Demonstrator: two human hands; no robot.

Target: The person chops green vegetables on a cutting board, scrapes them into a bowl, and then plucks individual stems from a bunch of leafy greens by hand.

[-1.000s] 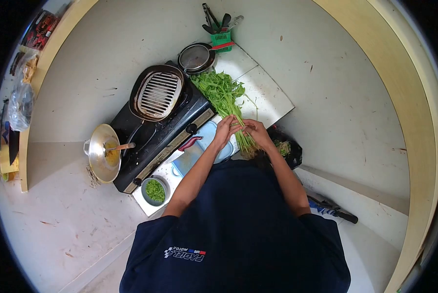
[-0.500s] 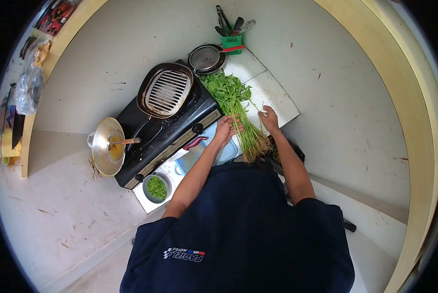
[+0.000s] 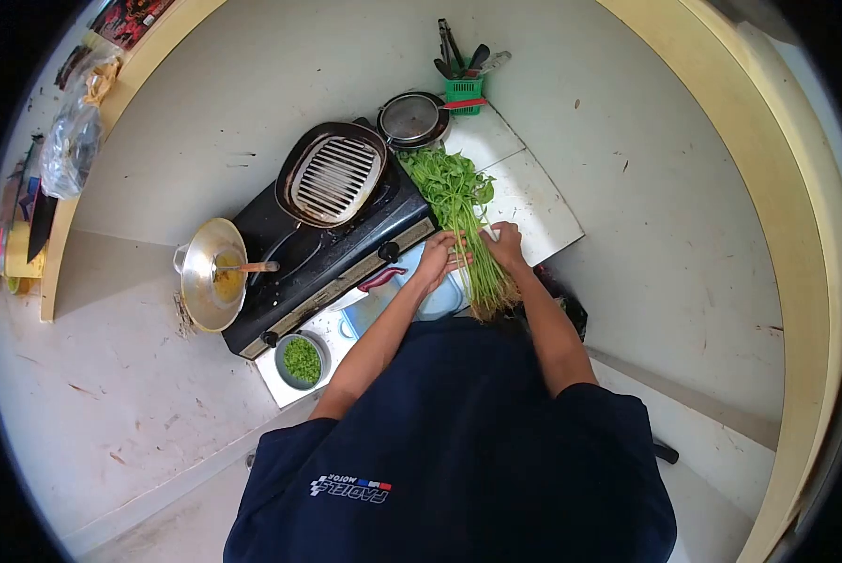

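A large bunch of leafy greens with long stems lies across the counter, its leaves toward the back wall and its brown roots toward my body. My left hand is closed around the left side of the stems, fingers partly hidden among them. On the other side, my right hand has its fingers bent in against the stems, and the fingertips are hard to see. A knife with a dark red handle lies left of my left hand, near a blue cutting board.
The black stove carries a square grill pan and a wok with a wooden-handled utensil. A bowl of chopped greens stands at the front left. Behind the bunch are a strainer and a green utensil basket.
My right hand has come left and down, from holding a stalk apart on the right to the main bunch. My left hand stays at the stems. The whole view has shifted slightly.
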